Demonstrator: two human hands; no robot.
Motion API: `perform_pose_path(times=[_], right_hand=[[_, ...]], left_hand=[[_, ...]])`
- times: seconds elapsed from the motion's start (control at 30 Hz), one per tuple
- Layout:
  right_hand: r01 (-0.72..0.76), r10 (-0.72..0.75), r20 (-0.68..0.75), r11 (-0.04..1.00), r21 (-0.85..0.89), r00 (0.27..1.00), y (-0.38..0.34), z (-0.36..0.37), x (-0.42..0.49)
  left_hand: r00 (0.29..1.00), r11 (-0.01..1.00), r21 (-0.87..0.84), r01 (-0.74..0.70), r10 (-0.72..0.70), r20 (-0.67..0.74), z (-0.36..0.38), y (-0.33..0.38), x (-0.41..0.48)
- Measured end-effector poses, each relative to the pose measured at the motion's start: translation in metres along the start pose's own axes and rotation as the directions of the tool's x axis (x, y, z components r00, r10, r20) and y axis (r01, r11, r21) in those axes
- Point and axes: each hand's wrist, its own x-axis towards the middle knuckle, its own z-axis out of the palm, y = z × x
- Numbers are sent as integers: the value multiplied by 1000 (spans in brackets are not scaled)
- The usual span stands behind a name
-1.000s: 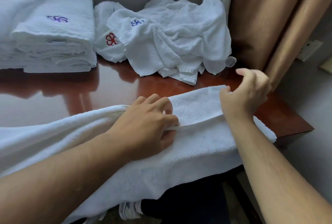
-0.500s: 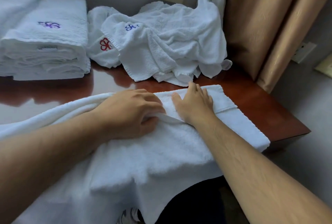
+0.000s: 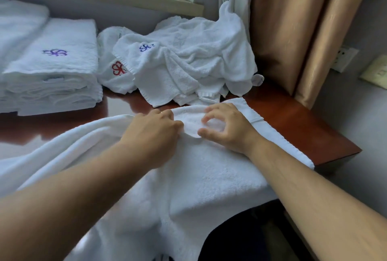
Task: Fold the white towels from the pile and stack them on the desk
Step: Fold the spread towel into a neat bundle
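Head view, 2 hands, left hand [image 3: 154,133], right hand [image 3: 227,127], 1 towel [image 3: 209,177]

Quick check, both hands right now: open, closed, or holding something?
Left hand: fingers curled, gripping a fold of the spread towel.
Right hand: fingers curled and apart, fingertips resting on the same towel, nothing pinched that I can see.

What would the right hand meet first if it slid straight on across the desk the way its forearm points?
Probably the unfolded towel pile, just beyond the far edge of the towel under the right hand; depth is hard to judge.
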Motion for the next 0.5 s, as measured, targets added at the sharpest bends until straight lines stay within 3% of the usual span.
perform_pose_path(times=[0.1,0.17,0.23,0.3,0.4,0.5], right_hand=[[-5,3,-65,1000,-27,998,8,-5,-13],[-43,20,-198,993,-112,980,8,-1,-13],[-129,58,-323,971,-202,945,10,1,-10],[-341,210,-436,907,-248,875,19,-3,-9],[-622,498,-498,775,-110,709,35,-14,-9],[-635,543,-556,772,35,629,39,-22,-8]], left_hand=[[970,973,-77,217,-224,-95,7,23,-2],[945,967,-118,225,-246,-214,11,29,-6],[919,976,-172,133,-187,-348,10,27,-6],[892,989,-148,12,-77,-446,9,24,-7],[883,982,-84,-170,114,-455,7,24,-10],[861,949,-85,-304,235,-451,3,29,-13]])
